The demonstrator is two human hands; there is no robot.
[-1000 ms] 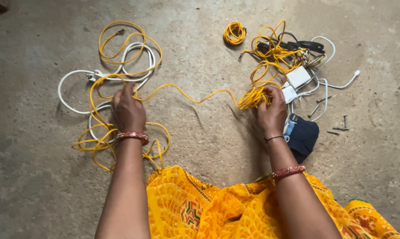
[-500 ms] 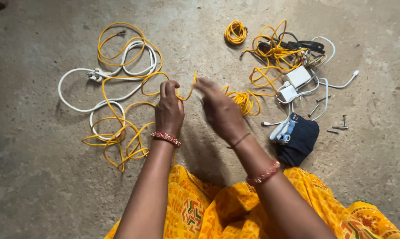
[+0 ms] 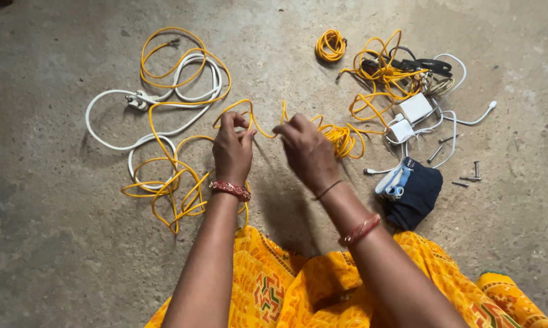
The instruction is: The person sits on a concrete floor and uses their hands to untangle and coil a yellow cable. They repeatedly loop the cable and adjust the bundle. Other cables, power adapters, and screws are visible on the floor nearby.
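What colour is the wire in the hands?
Yellow wire, clearest in the head view.

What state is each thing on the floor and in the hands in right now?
Left hand: pinching the yellow cable.
Right hand: pinching the same cable.
Yellow cable: loose, tangled loops on the floor.
White power cord: unplugged, loosely looped.
Small yellow coil: wound up, lying apart.
White adapters: lying among tangled wires.
Dark pouch: lying flat.
Screws: scattered loose.

Head-worn view, steeply down, close
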